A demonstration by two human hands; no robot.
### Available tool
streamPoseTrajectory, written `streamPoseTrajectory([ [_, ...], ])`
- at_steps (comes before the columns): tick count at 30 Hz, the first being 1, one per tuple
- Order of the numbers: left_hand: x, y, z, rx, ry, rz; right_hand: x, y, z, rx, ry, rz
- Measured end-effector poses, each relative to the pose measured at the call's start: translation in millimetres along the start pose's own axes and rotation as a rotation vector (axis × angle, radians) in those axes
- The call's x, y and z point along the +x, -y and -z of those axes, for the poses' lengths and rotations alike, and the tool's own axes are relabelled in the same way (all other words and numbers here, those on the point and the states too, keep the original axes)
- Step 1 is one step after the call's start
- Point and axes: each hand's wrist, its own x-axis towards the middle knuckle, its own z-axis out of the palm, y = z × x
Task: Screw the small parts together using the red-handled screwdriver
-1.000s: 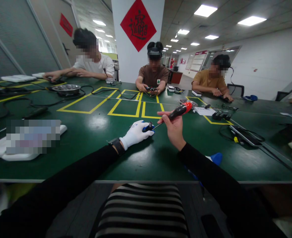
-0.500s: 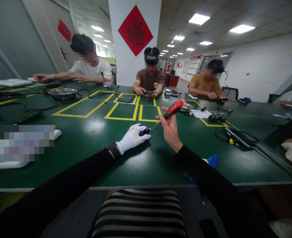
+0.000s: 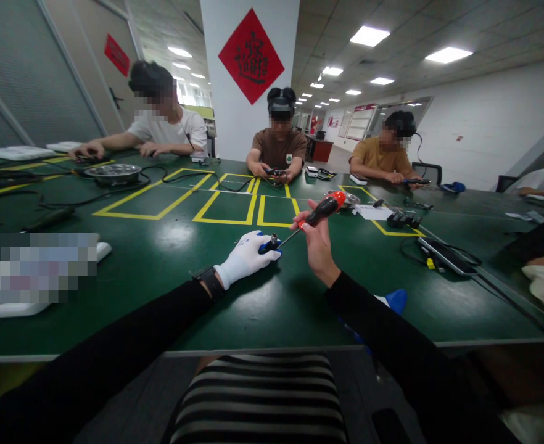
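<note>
1. The work looks partly done: the black part (image 3: 273, 240) is in place in the left hand (image 3: 247, 258), and the tip of the screwdriver (image 3: 324, 211) meets it. The part is not put down yet and the tool is not lifted off, so some work seems left.
2. The fingers hide a lot, so I can't tell if any screw there is tight or loose.
3. Call the black part the middle of the clock. The screwdriver is long and slants, with its handle toward 2 o'clock and its tip toward 8. The part's little metal end points up to 12.
4. The gloved left hand is closed around the part, over the green counter (image 3: 161, 333).
5. The bare right hand (image 3: 321, 250) has its thumb and fingers curled around the handle's low end.
6. Black blocks (image 3: 404, 219) sit near 3 o'clock.
</note>
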Motion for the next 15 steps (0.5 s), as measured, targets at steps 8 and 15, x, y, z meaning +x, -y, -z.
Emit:
streamPoseTrajectory([
  [8,-0.6,-0.9,0.7,-0.013,-0.003,0.029,3.1,2.7,-2.5,0.004,0.002,0.028],
  [15,-0.8,-1.1,1.2,-0.017,-0.006,0.036,-3.1,2.3,-1.8,-0.043,0.037,0.043],
])
